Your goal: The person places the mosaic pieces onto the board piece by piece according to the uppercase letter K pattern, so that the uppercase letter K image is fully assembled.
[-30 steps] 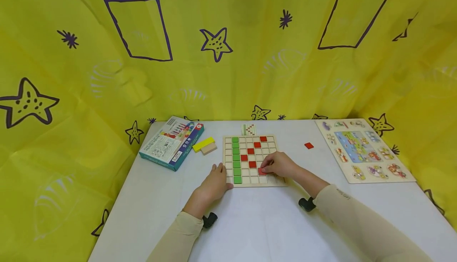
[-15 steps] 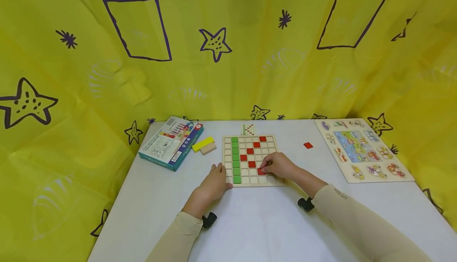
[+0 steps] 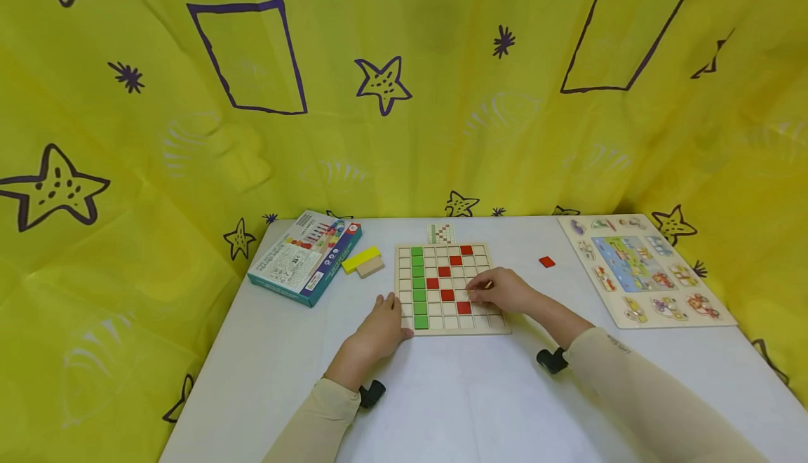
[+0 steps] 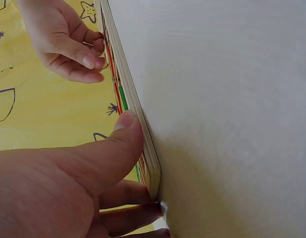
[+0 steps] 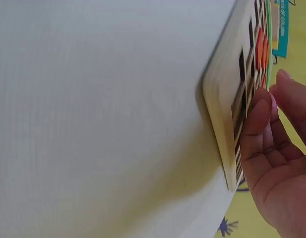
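A wooden grid board point(image 3: 450, 323) lies on the white table. Green tiles point(image 3: 419, 295) fill a column on its left, and several red tiles point(image 3: 445, 271) form slanting lines to the right of them. At the near left corner my left hand point(image 3: 379, 330) holds the board, thumb at the front edge and fingers along the left side; the left wrist view shows the thumb point(image 4: 126, 124) against the rim. My right hand point(image 3: 510, 292) hovers over the right part of the board with loosely bent fingers and holds nothing. The nearest red tile point(image 3: 463, 307) sits flat in its cell.
A small pattern card point(image 3: 441, 233) lies behind the board. Left of it are a yellow block point(image 3: 360, 259), a plain wood block point(image 3: 370, 267) and a box point(image 3: 303, 259). On the right are one loose red tile point(image 3: 546, 262) and a picture puzzle board point(image 3: 606, 302).
My right hand has let go of the nearest red tile and moved slightly up and to the right. The left hand keeps its hold on the board. The head view has tilted slightly.
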{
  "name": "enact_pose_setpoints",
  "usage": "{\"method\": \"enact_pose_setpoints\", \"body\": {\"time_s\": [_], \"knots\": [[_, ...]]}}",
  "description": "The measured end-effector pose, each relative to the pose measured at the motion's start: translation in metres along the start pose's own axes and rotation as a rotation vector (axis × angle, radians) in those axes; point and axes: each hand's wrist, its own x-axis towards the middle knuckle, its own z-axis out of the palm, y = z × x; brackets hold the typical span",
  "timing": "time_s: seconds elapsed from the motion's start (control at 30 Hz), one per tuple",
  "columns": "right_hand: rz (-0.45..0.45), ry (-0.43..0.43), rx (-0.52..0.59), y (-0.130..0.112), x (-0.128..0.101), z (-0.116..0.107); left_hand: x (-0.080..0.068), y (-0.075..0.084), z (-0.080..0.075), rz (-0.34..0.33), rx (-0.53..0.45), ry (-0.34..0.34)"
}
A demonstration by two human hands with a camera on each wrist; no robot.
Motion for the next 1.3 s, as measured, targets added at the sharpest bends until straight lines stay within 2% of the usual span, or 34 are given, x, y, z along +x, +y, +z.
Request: {"method": "enact_pose_setpoints", "body": {"time_s": [0.23, 0.4, 0.57, 0.73, 1.03, 1.3], "knots": [[-0.006, 0.103, -0.007, 0.021, -0.002, -0.045, 0.001, 0.000, -0.003, -0.008, -0.003, -0.002], [0.062, 0.173, -0.059, 0.049, -0.002, -0.079, 0.001, -0.001, -0.005, -0.016, -0.026, -0.007], [0.119, 0.196, -0.091, 0.069, -0.005, -0.099, -0.001, -0.002, -0.005, -0.011, -0.027, -0.003], [0.164, 0.225, -0.090, 0.080, -0.007, -0.105, -0.002, -0.002, -0.005, -0.005, -0.021, 0.000], [0.235, 0.290, -0.182, 0.094, -0.008, -0.102, 0.001, -0.002, -0.002, -0.001, -0.011, -0.001], [0.223, 0.319, -0.187, 0.101, -0.005, -0.092, 0.000, 0.000, -0.002, 0.001, -0.004, -0.005]]}}
